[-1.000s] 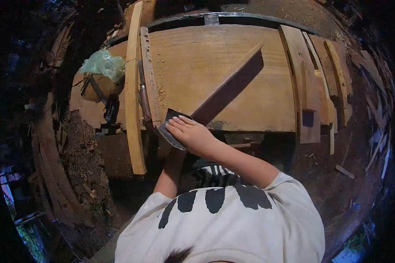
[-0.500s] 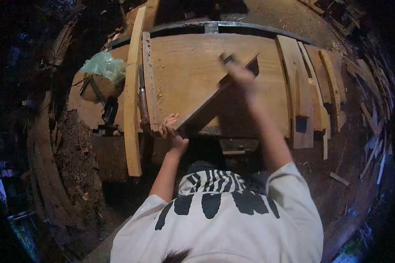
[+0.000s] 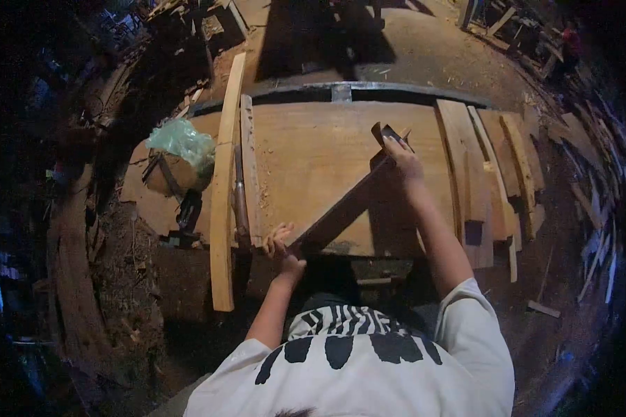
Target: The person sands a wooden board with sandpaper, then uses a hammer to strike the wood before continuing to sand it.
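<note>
A long wooden board (image 3: 341, 208) lies diagonally on edge over the workbench (image 3: 313, 132). Its near end is held by my left hand (image 3: 282, 251), whose fingers wrap round it at the bench's front edge. Toward the far end, my right hand (image 3: 405, 161) grips a small dark hand tool (image 3: 389, 136) against the board's upper edge. The tool looks like a small plane, but its exact shape is partly covered by my fingers.
Left of my hands, a long pale plank (image 3: 224, 201) crosses the bench beside a narrow strip (image 3: 252, 174) and wood shavings. Further left lies a green plastic bag (image 3: 184, 142). Several planks (image 3: 462, 153) lie on the right side.
The view has tilted, so the bench sits lower in it. My right hand, blurred before, now shows sharply with the tool near the board's far end. My left hand keeps its hold.
</note>
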`<control>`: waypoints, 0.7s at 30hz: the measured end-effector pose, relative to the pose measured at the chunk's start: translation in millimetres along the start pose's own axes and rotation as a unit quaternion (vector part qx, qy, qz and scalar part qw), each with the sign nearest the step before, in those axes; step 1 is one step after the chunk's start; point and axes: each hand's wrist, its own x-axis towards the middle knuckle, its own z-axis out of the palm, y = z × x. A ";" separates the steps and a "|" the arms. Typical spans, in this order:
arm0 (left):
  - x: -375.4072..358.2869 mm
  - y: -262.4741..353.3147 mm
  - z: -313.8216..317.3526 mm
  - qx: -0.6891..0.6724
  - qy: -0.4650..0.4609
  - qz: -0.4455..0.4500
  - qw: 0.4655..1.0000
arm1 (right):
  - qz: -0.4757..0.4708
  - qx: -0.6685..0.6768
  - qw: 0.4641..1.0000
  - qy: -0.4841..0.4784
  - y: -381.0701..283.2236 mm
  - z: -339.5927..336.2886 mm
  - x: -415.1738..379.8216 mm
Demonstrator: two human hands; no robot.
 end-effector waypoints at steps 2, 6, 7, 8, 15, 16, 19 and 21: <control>8.7 6.2 -5.8 -0.034 0.012 0.002 0.999 | 0.034 -0.027 0.999 -0.013 14.3 17.8 1.0; 21.7 11.1 -9.6 -0.109 0.017 0.005 0.994 | 0.034 -0.224 0.974 -0.005 -46.9 56.1 -26.0; 19.7 6.5 -3.2 -0.095 0.039 0.022 0.995 | -0.022 -0.096 0.995 0.015 -62.2 58.3 -34.0; 21.1 6.5 2.7 -0.103 0.037 0.025 0.994 | 0.024 -0.049 0.996 -0.068 -96.0 48.2 -41.4; -1.6 -24.8 27.7 -0.067 0.031 0.023 0.997 | -0.049 0.122 0.960 -0.245 -161.1 12.0 -70.8; 4.3 -17.4 21.0 -0.071 0.029 0.025 0.997 | -0.024 0.142 0.956 -0.255 -150.7 6.6 -65.4; 19.2 -3.3 -0.9 -0.068 0.056 0.125 0.988 | 0.028 0.027 0.984 -0.176 -79.6 -7.5 -35.8; 16.0 -7.3 7.0 -0.087 0.062 0.111 0.988 | 0.043 -0.152 0.970 -0.187 -4.9 19.1 -29.4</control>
